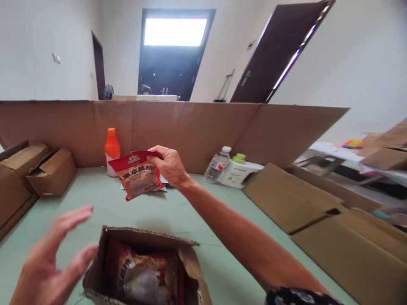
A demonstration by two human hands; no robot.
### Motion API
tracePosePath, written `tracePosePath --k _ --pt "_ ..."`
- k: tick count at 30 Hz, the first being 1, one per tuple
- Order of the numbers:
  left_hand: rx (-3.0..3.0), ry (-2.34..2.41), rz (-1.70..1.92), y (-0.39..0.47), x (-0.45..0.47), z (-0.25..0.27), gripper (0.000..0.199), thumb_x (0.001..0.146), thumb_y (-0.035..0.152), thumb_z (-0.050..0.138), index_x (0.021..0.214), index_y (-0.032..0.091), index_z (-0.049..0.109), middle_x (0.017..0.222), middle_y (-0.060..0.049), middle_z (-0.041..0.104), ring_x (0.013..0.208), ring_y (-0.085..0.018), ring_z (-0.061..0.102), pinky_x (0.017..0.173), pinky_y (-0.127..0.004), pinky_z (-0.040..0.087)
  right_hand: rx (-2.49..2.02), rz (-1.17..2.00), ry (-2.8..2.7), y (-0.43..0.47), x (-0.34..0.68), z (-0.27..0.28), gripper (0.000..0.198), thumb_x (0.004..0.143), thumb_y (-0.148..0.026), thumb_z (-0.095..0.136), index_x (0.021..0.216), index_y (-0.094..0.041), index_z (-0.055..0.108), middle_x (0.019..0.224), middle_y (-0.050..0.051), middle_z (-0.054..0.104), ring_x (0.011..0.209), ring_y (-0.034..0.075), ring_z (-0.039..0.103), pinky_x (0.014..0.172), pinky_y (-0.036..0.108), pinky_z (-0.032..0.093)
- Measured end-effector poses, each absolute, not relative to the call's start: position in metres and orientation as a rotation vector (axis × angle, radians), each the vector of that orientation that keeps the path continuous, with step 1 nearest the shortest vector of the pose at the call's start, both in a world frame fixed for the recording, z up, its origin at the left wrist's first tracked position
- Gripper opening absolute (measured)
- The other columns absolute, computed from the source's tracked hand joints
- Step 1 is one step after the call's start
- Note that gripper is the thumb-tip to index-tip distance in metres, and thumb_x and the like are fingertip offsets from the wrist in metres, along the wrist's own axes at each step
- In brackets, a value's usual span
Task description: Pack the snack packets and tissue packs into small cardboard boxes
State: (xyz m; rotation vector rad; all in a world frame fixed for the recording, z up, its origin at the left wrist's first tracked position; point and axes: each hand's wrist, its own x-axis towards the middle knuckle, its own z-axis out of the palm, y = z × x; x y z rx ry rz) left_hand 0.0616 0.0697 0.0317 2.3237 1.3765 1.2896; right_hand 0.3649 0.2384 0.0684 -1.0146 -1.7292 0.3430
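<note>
My right hand (171, 165) grips a red snack packet (136, 176) by its upper right corner, raised above the back part of the table. The packet has Chinese lettering and a clear window on its front. My left hand (54, 258), slightly blurred, is open with thumb and fingers apart, at the left side of an open cardboard box (152, 233). Inside that box lie similar red snack packets (146, 275). Behind the held packet, something flat and partly hidden rests on the table.
An orange bottle (112, 148) stands at the back left, beside small cardboard boxes (54, 176). A clear water bottle (218, 165) and a white jug with a green cap (238, 173) are at the back right. Large cardboard boxes (318, 216) line the right. A cardboard wall (197, 131) closes the back.
</note>
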Motion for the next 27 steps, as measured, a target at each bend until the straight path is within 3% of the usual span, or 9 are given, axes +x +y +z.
tracePosePath --k 4,7,9,11,13,15,21,24,27 --pt "2.018 1.080 1.463 0.103 0.091 0.066 0.078 0.079 0.052 0.081 0.146 0.032 0.048 0.154 -0.008 0.054 0.142 -0.032 0.050 0.116 -0.049 0.045 -0.751 0.350 -1.667 0.162 0.355 0.115 0.009 0.084 -0.022 0.065 0.087 -0.018 0.072 0.078 -0.002 0.070 0.075 0.014 0.065 0.071 0.027 0.054" --pt "1.924 0.763 1.462 0.112 0.119 0.078 0.057 0.073 0.045 0.087 0.122 0.025 0.067 0.122 -0.006 0.075 0.123 -0.031 0.066 0.106 -0.046 0.054 -0.655 0.337 -1.673 0.114 0.341 0.141 0.005 0.085 -0.016 0.066 0.085 -0.018 0.070 0.080 -0.004 0.070 0.080 0.013 0.067 0.078 0.027 0.057" --pt "1.865 0.689 1.523 0.105 0.131 0.083 0.038 0.073 0.035 0.088 0.106 0.024 0.074 0.099 -0.001 0.080 0.106 -0.028 0.073 0.097 -0.042 0.059 -0.607 0.433 -1.705 0.092 0.336 0.151 0.004 0.088 -0.021 0.066 0.088 -0.019 0.069 0.084 -0.005 0.071 0.085 0.013 0.069 0.083 0.029 0.058" --pt "1.784 0.637 1.655 0.092 0.138 0.089 0.034 0.073 0.029 0.088 0.104 0.025 0.075 0.092 0.001 0.080 0.101 -0.027 0.075 0.093 -0.040 0.061 -0.540 0.618 -1.750 0.081 0.338 0.154 0.018 0.090 -0.036 0.068 0.100 -0.021 0.068 0.094 -0.006 0.074 0.097 0.016 0.070 0.089 0.033 0.057" --pt "1.677 0.632 1.711 0.078 0.143 0.096 0.037 0.073 0.030 0.088 0.107 0.027 0.074 0.093 0.002 0.080 0.103 -0.026 0.074 0.093 -0.040 0.061 -0.468 0.801 -1.822 0.079 0.345 0.149 0.047 0.081 -0.051 0.077 0.118 -0.025 0.064 0.111 -0.005 0.073 0.114 0.021 0.067 0.096 0.037 0.055" --pt "1.575 0.659 1.711 0.067 0.149 0.101 0.040 0.071 0.037 0.090 0.107 0.030 0.074 0.092 0.002 0.080 0.103 -0.026 0.074 0.091 -0.039 0.062 -0.432 0.905 -1.922 0.084 0.352 0.137 0.070 0.069 -0.050 0.088 0.128 -0.025 0.060 0.120 0.000 0.071 0.122 0.024 0.064 0.098 0.037 0.055" --pt "1.611 0.604 1.457 0.067 0.151 0.088 0.051 0.075 0.050 0.087 0.116 0.026 0.069 0.107 -0.003 0.078 0.109 -0.027 0.072 0.094 -0.041 0.060 -0.669 0.876 -1.846 0.081 0.370 0.094 0.041 0.073 -0.032 0.086 0.107 -0.017 0.070 0.102 0.002 0.075 0.092 0.020 0.071 0.079 0.030 0.060" --pt "1.661 0.670 1.373 0.067 0.133 0.078 0.056 0.082 0.054 0.078 0.131 0.030 0.061 0.125 -0.003 0.073 0.118 -0.023 0.068 0.098 -0.035 0.056 -0.814 0.833 -1.595 0.069 0.395 0.080 0.042 0.069 -0.035 0.088 0.103 -0.019 0.070 0.099 0.002 0.077 0.086 0.021 0.073 0.077 0.034 0.063" --pt "1.866 0.896 1.049 0.063 0.118 0.077 0.043 0.089 0.050 0.070 0.128 0.032 0.065 0.120 -0.003 0.075 0.110 -0.023 0.070 0.090 -0.032 0.058 -1.029 0.699 -1.406 0.066 0.432 0.064 0.043 0.065 -0.040 0.089 0.099 -0.021 0.071 0.094 0.003 0.079 0.083 0.025 0.075 0.076 0.039 0.064"
